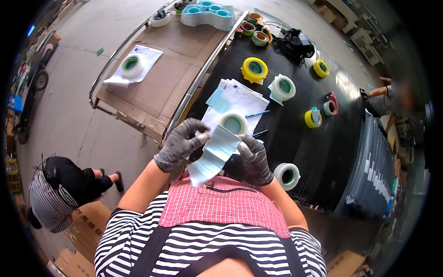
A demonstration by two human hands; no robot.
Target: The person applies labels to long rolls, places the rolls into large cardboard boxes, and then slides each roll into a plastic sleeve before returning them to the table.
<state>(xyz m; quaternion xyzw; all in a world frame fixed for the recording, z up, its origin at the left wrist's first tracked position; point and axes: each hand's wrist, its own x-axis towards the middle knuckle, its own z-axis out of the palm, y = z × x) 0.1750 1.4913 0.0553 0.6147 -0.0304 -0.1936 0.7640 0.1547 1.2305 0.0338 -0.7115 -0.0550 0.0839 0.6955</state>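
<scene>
A pale blue creased sheet, folded in panels, hangs in front of my apron. Grey knitted gloves with bare fingertips cover both hands. My right hand pinches the sheet's upper right corner between thumb and fingers. Just off its upper left edge, my left hand holds thumb and forefinger apart, with nothing seen between them. Right behind the sheet is a wide roll of clear tape with a green core, on white papers. Light blue pieces and a blue pen lie on those papers.
The black table carries several tape rolls, including a yellow roll and a clear roll at the near edge. A metal-railed cart stands left, with stacked blue sheets. One person bends at far left; another's arm shows right.
</scene>
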